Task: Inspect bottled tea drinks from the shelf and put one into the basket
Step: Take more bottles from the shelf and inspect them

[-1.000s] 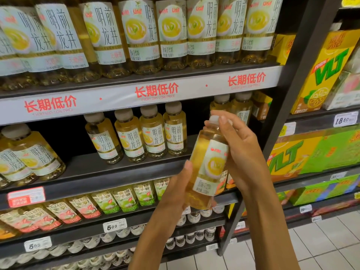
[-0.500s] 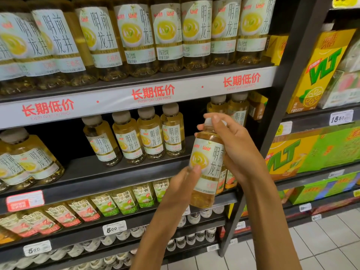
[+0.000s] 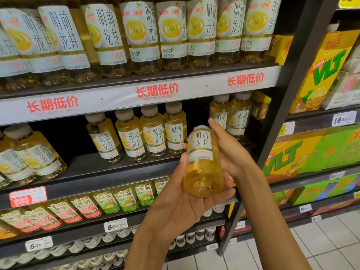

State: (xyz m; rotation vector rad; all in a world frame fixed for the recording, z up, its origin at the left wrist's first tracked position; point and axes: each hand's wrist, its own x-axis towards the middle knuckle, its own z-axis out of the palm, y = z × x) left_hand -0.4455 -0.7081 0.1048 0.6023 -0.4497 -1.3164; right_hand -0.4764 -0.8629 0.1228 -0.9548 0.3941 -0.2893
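Note:
A small bottle of golden tea (image 3: 202,162) with a white label is held in front of the middle shelf, tilted so its base faces me. My left hand (image 3: 181,203) cups it from below, palm up. My right hand (image 3: 228,151) grips its upper part from the right, and the cap is hidden behind the fingers. Several matching small bottles (image 3: 153,133) stand on the middle shelf (image 3: 109,168) behind it. No basket is in view.
Large bottles of the same tea (image 3: 171,34) fill the top shelf. Green and red labelled bottles (image 3: 105,201) lie on the lower shelf. A dark upright post (image 3: 272,133) divides the bay from yellow and green VLT cartons (image 3: 319,73) on the right. Tiled floor (image 3: 292,250) lies below.
The bottle has been tipped back so its base points at me, and its label has turned. My left hand has slid under it, from fingertips on the side to an open palm.

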